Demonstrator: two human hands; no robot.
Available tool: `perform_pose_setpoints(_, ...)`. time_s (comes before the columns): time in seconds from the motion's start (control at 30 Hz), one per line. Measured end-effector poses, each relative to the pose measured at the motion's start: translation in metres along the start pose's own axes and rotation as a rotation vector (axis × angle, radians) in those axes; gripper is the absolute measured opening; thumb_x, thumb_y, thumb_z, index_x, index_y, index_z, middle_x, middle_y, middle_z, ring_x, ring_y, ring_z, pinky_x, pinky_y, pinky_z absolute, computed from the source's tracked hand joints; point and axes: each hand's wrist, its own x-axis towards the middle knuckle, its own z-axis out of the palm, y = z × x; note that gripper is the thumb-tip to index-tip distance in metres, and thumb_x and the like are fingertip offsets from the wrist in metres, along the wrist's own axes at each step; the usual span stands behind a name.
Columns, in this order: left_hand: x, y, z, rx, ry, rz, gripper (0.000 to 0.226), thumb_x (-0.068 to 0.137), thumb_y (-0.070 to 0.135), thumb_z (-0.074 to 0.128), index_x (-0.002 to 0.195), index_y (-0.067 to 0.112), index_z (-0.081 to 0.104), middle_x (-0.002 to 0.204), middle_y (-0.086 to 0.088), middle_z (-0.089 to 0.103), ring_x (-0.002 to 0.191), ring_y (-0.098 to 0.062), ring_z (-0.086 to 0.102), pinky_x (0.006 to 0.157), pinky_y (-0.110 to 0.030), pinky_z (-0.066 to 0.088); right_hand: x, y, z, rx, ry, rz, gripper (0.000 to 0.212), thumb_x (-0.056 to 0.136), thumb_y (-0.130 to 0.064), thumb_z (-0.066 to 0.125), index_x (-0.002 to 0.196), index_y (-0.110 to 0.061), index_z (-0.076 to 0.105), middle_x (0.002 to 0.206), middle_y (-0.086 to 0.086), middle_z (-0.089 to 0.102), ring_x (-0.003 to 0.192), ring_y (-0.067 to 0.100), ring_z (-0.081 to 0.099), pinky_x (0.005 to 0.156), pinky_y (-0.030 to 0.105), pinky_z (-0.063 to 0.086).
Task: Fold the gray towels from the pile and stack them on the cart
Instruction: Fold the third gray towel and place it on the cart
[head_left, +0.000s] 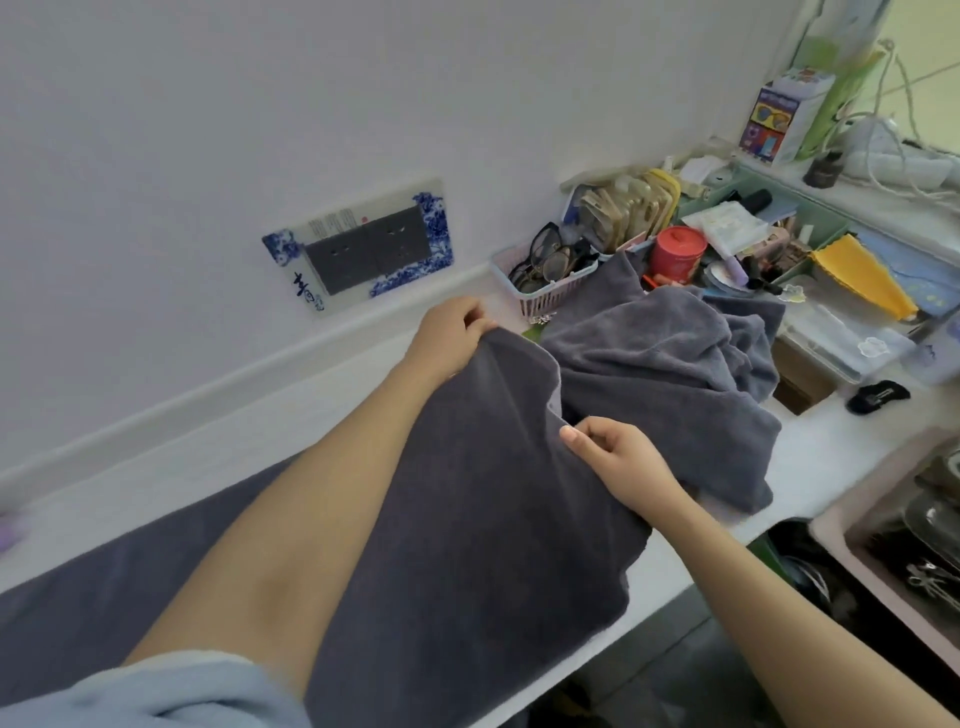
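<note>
A gray towel (483, 519) is spread over the white tabletop (218, 447), reaching from the lower left to the middle. My left hand (449, 332) pinches its far corner near the wall. My right hand (613, 457) pinches the towel's right edge, nearer to me. Just beyond my right hand lies a rumpled pile of gray towels (670, 358). The cart's pink top edge (831, 540) shows at the lower right, with dark items inside it.
A pink basket of eyeglasses (545, 270), a red tin (678, 254), green organizers and yellow cloth (862, 275) crowd the table's far right. A black hair clip (878, 396) lies by the pile. A blue-patterned socket plate (363, 249) is on the wall.
</note>
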Motion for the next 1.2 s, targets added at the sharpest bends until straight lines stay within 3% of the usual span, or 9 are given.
perform_pose_setpoints(0.1,-0.033,-0.023,-0.035,-0.101,0.092,-0.072,0.013,0.093,0.021,0.057,0.086,0.010,0.059,0.085,-0.003,0.062,0.079,-0.016,0.052,0.066,-0.024,0.034,-0.001,-0.022,0.038,0.044,-0.086,-0.064,0.039,0.091,-0.038,0.056,0.073,-0.004,0.060,0.064,0.016,0.056,0.062,0.012,0.048,0.060,0.029,0.037)
perform_pose_setpoints(0.27,-0.095,-0.069,-0.094,-0.263,0.259,-0.195,0.010,0.094,0.020,0.055,0.085,0.017,0.058,0.087,0.002,0.063,0.087,-0.020,0.061,0.081,-0.032,0.050,-0.015,-0.068,0.115,0.101,-0.203,-0.134,0.039,0.093,-0.034,0.055,0.061,-0.014,0.051,0.057,-0.006,0.043,0.057,0.005,0.040,0.056,0.022,0.032)
perform_pose_setpoints(0.4,-0.164,-0.126,-0.156,-0.372,0.394,-0.266,0.018,0.093,0.020,0.057,0.076,0.026,0.056,0.088,0.001,0.066,0.090,-0.022,0.064,0.089,-0.040,0.052,-0.042,-0.119,0.203,0.157,-0.334,-0.172,0.042,0.094,-0.036,0.053,0.056,-0.021,0.046,0.054,-0.013,0.045,0.056,0.002,0.043,0.056,0.016,0.036)
perform_pose_setpoints(0.57,-0.245,-0.182,-0.229,-0.345,0.453,-0.288,0.018,0.093,0.021,0.057,0.076,0.024,0.054,0.083,0.010,0.062,0.086,-0.015,0.061,0.075,-0.013,0.046,-0.084,-0.173,0.308,0.235,-0.432,-0.195,0.040,0.095,-0.036,0.052,0.061,-0.014,0.048,0.057,-0.009,0.047,0.059,0.003,0.045,0.064,0.022,0.039)
perform_pose_setpoints(0.7,-0.319,-0.250,-0.303,-0.402,0.523,-0.320,0.012,0.091,0.021,0.059,0.079,0.019,0.060,0.091,-0.004,0.070,0.091,-0.022,0.067,0.090,-0.042,0.052,-0.124,-0.226,0.412,0.296,-0.529,-0.202,0.041,0.094,-0.037,0.052,0.062,-0.011,0.049,0.058,-0.008,0.048,0.058,0.003,0.046,0.064,0.021,0.040)
perform_pose_setpoints(0.77,-0.348,-0.276,-0.328,-0.410,0.551,-0.327,0.011,0.091,0.021,0.059,0.081,0.018,0.062,0.090,-0.004,0.071,0.089,-0.022,0.068,0.090,-0.045,0.052,-0.139,-0.244,0.449,0.341,-0.568,-0.200,0.041,0.094,-0.035,0.052,0.058,-0.017,0.048,0.055,-0.014,0.048,0.055,-0.001,0.046,0.060,0.014,0.040)
perform_pose_setpoints(0.9,-0.392,-0.313,-0.363,-0.443,0.638,-0.331,0.010,0.093,0.017,0.057,0.085,0.014,0.063,0.092,-0.004,0.070,0.088,-0.020,0.067,0.089,-0.041,0.053,-0.160,-0.269,0.512,0.353,-0.661,-0.228,0.040,0.094,-0.034,0.053,0.063,-0.010,0.049,0.061,-0.005,0.047,0.061,0.004,0.045,0.062,0.018,0.038)
perform_pose_setpoints(1.03,-0.440,-0.361,-0.394,-0.483,0.706,-0.376,0.017,0.093,0.019,0.056,0.078,0.024,0.061,0.103,-0.010,0.069,0.096,-0.028,0.065,0.092,-0.045,0.052,-0.178,-0.284,0.577,0.325,-0.786,-0.212,0.042,0.094,-0.036,0.053,0.068,-0.004,0.046,0.067,0.006,0.041,0.065,0.013,0.042,0.062,0.023,0.035)
perform_pose_setpoints(1.2,-0.479,-0.412,-0.411,-0.420,0.668,-0.488,0.011,0.095,0.019,0.055,0.087,0.014,0.061,0.106,-0.011,0.067,0.095,-0.018,0.063,0.088,-0.030,0.051,-0.188,-0.283,0.638,0.268,-0.820,-0.135,0.039,0.095,-0.036,0.052,0.066,-0.012,0.040,0.066,0.007,0.036,0.063,0.015,0.036,0.059,0.025,0.031)
